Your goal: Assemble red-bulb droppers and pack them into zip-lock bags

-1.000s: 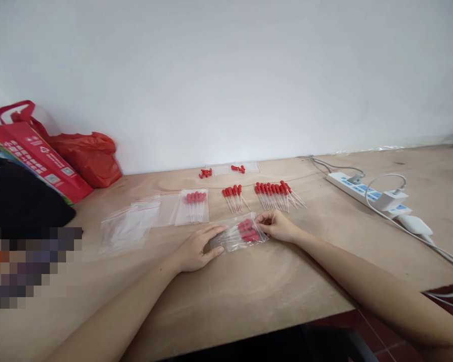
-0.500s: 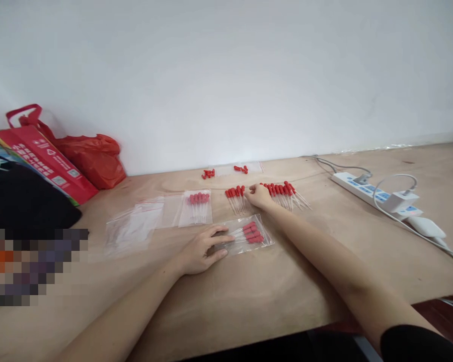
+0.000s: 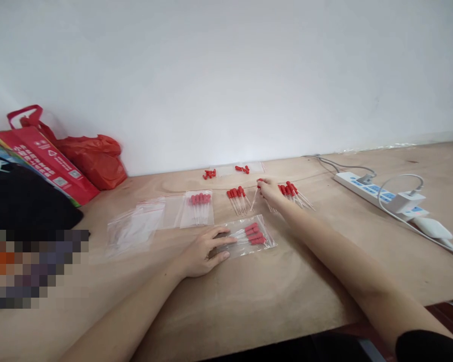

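My left hand lies with fingers spread on the edge of a clear zip bag that has several red-bulbed droppers inside. My right hand pinches a single dropper by its red bulb, its thin clear stem slanting down toward the table. Left of that hand is a small group of loose droppers. On the right, a larger row of droppers is partly covered by my hand. Another zip bag lies farther left, with several droppers in or on it.
Flat clear bags lie at left. Loose red bulbs and a bag sit near the wall. A power strip with chargers and cables runs along the right. A red plastic bag and a black bag stand left.
My right hand has moved slightly right, away from the small group, and a dropper now shows slanting from its fingers. My left hand stays on the bag.
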Available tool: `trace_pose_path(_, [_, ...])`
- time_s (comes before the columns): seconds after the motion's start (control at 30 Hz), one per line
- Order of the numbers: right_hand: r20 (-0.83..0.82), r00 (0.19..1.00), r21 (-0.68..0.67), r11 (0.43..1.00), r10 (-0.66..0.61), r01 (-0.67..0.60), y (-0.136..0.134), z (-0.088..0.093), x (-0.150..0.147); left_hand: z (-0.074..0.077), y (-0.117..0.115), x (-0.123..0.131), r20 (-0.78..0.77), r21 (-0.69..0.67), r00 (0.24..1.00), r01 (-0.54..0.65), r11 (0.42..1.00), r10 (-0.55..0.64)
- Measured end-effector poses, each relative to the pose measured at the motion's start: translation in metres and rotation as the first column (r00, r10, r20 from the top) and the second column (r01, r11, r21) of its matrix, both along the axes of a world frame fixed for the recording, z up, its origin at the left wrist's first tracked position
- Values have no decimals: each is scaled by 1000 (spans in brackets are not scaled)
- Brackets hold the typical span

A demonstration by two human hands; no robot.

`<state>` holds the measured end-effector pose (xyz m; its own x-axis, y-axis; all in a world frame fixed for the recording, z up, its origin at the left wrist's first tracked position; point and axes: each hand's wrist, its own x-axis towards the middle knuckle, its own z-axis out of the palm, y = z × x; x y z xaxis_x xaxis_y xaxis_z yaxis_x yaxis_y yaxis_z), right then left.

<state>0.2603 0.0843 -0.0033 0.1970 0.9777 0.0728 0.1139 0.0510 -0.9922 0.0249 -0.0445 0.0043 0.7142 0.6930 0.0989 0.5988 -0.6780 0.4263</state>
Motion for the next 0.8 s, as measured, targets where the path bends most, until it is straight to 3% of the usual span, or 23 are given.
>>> trace_pose_path(0.1, [-97,993,59,996,-63,69,-31,2,26,1,-1,0,-36,4,999,-5,1000,6])
trace_pose_path(0.17, [-258,963,106,988,-81,112,-52,-2,40,0,-1,0,-65,5,998,-3,1000,4])
trace_pose_path(0.3, [-364,929,84,992,-62,99,-81,-13,51,-1,-1,0,-106,27,994,6,1000,-3])
trace_pose_path(0.57, [-440,898,-14,1000,-21,16,-89,-21,35,0,-2,1,-129,61,992,8,998,0])
trace_pose_path(0.8, [-474,880,-22,999,17,-31,-98,-23,28,0,-3,1,-132,59,991,14,998,-6])
